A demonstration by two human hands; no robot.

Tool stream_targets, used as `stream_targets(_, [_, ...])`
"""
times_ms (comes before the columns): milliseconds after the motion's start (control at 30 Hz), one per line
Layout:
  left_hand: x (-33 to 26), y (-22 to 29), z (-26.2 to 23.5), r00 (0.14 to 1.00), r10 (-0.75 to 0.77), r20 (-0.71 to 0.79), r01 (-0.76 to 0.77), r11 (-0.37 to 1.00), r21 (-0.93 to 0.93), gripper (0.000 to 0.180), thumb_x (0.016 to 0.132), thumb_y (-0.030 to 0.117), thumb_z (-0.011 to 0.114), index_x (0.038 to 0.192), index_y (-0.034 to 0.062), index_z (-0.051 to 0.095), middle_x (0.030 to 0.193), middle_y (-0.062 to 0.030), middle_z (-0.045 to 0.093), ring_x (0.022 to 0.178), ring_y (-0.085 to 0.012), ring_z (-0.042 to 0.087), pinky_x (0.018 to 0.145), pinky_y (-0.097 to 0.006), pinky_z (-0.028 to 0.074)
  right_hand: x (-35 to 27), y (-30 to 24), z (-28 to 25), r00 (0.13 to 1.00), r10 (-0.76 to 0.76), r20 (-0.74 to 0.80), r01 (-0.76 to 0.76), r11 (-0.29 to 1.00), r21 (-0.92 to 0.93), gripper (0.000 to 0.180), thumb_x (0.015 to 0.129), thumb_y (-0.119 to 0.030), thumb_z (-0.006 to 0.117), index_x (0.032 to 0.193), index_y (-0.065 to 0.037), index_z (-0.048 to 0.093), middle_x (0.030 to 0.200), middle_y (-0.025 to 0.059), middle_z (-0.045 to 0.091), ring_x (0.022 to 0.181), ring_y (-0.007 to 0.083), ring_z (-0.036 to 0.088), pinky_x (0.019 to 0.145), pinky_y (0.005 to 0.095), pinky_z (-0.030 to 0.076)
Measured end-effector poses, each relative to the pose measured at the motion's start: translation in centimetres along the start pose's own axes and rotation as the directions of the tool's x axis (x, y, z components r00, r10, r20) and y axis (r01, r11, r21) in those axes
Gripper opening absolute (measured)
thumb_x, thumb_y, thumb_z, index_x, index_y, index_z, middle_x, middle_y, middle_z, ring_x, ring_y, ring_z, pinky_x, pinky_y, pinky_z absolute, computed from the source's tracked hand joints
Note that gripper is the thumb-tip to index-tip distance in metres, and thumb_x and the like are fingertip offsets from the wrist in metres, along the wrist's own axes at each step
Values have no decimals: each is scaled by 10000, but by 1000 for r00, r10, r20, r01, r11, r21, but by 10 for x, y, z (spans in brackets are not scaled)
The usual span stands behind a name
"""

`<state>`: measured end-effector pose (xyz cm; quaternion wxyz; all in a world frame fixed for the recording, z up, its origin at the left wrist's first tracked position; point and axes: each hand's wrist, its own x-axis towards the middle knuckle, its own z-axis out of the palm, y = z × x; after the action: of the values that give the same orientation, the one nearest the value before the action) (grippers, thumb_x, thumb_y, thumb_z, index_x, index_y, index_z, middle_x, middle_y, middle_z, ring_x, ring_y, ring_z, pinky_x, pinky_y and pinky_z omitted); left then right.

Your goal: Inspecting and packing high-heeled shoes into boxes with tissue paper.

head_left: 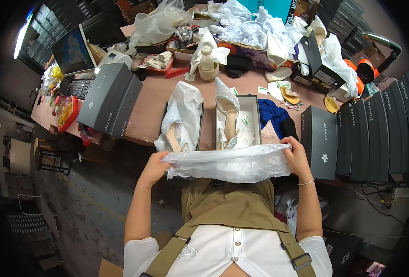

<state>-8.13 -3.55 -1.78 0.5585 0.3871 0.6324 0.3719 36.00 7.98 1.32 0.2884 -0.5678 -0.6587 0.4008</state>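
Observation:
Stretched between my two hands is a sheet of white tissue paper (227, 164), held level at the near table edge. My left hand (156, 167) pinches its left end and my right hand (297, 157) its right end. Just beyond it, a silvery glittering pointed shoe (230, 117) lies in the open shoebox part (255, 104), with small cards beside it. To the left, another shoe (172, 138) rests in a second dark box part (200, 115), mostly covered by white tissue (184, 104). The sheet hides the near ends of both.
Closed dark shoeboxes stand left (103, 99) and in a row at right (373, 134). Blue cloth (271, 115) lies beside the open box. Farther back are a bottle (206, 57), a tissue heap (250, 27), a monitor (74, 50) and an open shoebox (322, 76).

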Motion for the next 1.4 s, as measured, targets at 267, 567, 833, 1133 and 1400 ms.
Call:
stream_targets(267, [6, -30, -6, 993, -113, -43, 114, 993, 28, 335, 814, 15, 642, 1142, 9, 576, 973, -77, 657, 859, -170, 644, 756, -274, 525, 10, 24, -12, 991, 98, 92, -108, 987, 116, 139, 819, 20, 513, 921, 27, 607, 752, 7, 583, 710, 78, 503, 656, 245, 425])
stream_targets(567, [14, -7, 24, 995, 88, -47, -98, 768, -633, 440, 871, 74, 596, 1284, 3, 465, 1208, -102, 573, 1097, -223, 573, 960, -386, 453, 3, 22, -13, 980, 130, 150, -127, 991, -29, 120, 851, -75, 554, 819, 36, 585, 633, 16, 504, 631, 83, 441, 595, 275, 406])
stream_targets(833, [17, -8, 14, 984, 60, -168, -140, 847, -513, 226, 888, 73, 578, 1086, -34, 601, 1001, -108, 648, 910, -182, 629, 809, -328, 524, 2, 15, -11, 996, 83, 20, -85, 947, 311, 174, 873, -2, 490, 918, 44, 652, 847, -2, 646, 780, 99, 566, 726, 233, 452])
stream_targets(1133, [20, 17, -7, 979, 121, 164, 32, 704, -710, 253, 903, 226, 556, 973, -2, 642, 875, -84, 651, 808, -172, 628, 763, -288, 499, 0, 44, -41, 961, -63, 270, -89, 851, 517, 160, 773, 62, 442, 742, 2, 588, 900, 51, 591, 843, 143, 527, 764, 247, 417])
stream_targets(1400, [22, 52, -6, 977, 195, 83, -194, 981, -23, 187, 848, 35, 621, 1024, -18, 656, 978, -18, 640, 865, -74, 567, 790, -218, 453, -20, 20, -85, 879, 137, 456, -32, 973, -230, 210, 789, -51, 641, 985, 13, 604, 1003, 79, 608, 883, 158, 578, 810, 295, 474])
